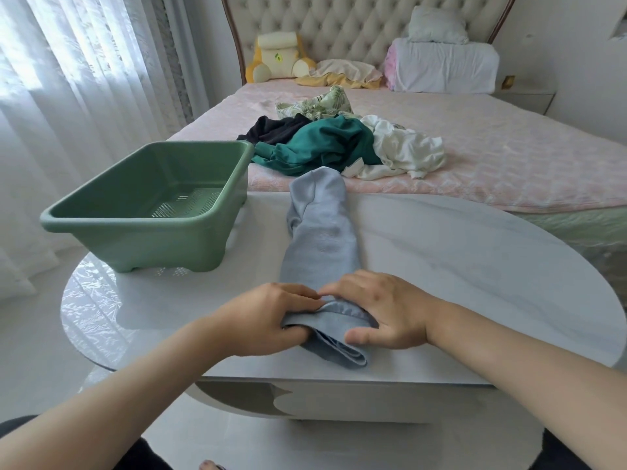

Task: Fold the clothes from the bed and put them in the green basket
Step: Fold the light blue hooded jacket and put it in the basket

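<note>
One garment is being folded and none is in the basket point(101, 213) yet; a blue garment point(322, 239) lies as a long narrow strip on the white table point(475, 266), its far end reaching the edge of the bed point(509, 157); the left hand point(271, 317) and right hand point(383, 310) meet at its near end, fingers point(302, 295) curled round the turned-over fold and clamped on the cloth; the basket, green, stands on the table just left of the strip, nothing visible inside; a black garment point(274, 128), a teal garment point(322, 144), a white garment point(403, 147) and a leaf-print garment point(319, 103) lie crumpled together on the bed, unfolded; the task looks barely begun, with this piece part-folded and the heap left to do; no brand or writing is readable; a small mark on the yellow cushion point(278, 56) by the headboard is too small to make out.
</note>
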`<action>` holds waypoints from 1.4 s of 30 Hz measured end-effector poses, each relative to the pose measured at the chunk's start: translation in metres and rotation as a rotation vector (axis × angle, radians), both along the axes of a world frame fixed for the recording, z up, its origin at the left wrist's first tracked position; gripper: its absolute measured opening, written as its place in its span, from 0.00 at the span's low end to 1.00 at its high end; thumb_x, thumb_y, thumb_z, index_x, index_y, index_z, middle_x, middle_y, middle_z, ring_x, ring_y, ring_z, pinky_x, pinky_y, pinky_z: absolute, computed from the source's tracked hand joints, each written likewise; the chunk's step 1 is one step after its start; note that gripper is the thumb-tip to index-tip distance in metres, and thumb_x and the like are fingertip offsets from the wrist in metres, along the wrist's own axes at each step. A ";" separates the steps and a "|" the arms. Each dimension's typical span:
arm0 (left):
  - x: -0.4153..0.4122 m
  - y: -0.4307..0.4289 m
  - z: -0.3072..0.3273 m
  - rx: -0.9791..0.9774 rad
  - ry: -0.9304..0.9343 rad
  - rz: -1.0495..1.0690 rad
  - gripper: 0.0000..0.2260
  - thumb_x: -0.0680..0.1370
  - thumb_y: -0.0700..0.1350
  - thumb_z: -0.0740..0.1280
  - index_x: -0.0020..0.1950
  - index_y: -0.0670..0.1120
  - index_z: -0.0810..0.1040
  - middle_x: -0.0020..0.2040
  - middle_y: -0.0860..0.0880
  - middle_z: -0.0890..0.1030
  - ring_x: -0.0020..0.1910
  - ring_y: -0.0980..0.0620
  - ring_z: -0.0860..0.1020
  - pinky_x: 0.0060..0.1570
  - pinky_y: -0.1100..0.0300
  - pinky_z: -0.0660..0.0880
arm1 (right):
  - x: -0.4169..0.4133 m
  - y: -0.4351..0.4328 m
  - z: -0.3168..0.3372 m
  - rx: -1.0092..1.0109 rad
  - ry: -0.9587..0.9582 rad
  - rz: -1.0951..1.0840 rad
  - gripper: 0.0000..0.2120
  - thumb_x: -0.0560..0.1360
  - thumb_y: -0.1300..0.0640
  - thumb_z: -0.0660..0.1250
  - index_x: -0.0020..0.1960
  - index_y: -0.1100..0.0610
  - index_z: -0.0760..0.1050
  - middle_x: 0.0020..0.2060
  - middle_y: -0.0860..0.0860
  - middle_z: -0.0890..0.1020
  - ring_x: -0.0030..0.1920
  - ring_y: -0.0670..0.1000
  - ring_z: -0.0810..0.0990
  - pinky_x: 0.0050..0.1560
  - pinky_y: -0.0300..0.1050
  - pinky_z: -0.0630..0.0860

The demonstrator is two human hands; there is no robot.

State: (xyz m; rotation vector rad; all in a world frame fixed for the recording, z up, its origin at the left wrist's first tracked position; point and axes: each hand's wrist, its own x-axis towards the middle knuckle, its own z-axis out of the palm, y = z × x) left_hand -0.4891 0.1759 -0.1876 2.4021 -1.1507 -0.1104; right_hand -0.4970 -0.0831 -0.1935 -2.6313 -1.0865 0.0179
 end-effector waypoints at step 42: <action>0.089 -0.015 -0.018 0.186 -0.064 0.206 0.26 0.81 0.55 0.64 0.78 0.51 0.65 0.79 0.54 0.62 0.76 0.52 0.64 0.74 0.62 0.58 | 0.058 -0.016 -0.002 -0.236 0.073 -0.372 0.39 0.79 0.48 0.64 0.83 0.51 0.45 0.81 0.45 0.48 0.80 0.44 0.48 0.75 0.36 0.47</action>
